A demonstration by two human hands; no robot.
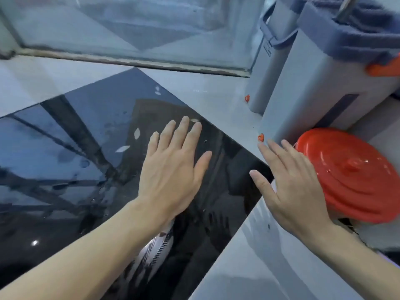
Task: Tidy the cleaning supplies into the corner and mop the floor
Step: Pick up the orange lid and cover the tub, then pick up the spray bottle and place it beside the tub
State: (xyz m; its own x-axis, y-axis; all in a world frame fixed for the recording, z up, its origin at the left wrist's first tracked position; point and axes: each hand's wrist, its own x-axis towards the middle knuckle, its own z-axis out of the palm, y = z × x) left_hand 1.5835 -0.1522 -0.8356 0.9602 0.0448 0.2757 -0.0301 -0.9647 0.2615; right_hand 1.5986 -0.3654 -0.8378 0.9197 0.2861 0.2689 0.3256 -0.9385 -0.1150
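Cut off at right edge: near bucket (320, 83), red lid (350, 176). Cut off at top: far bucket (268, 61), mop handle (346, 7). Blurred at upper left: glass panel (108, 24). Partly hidden under left forearm, lower centre: shoe (155, 250).

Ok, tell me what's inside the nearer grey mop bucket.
A blue-grey mop cloth fills the top of the nearer grey mop bucket, with a metal handle rising from it. Anything below, water included, is hidden by the cloth and walls.
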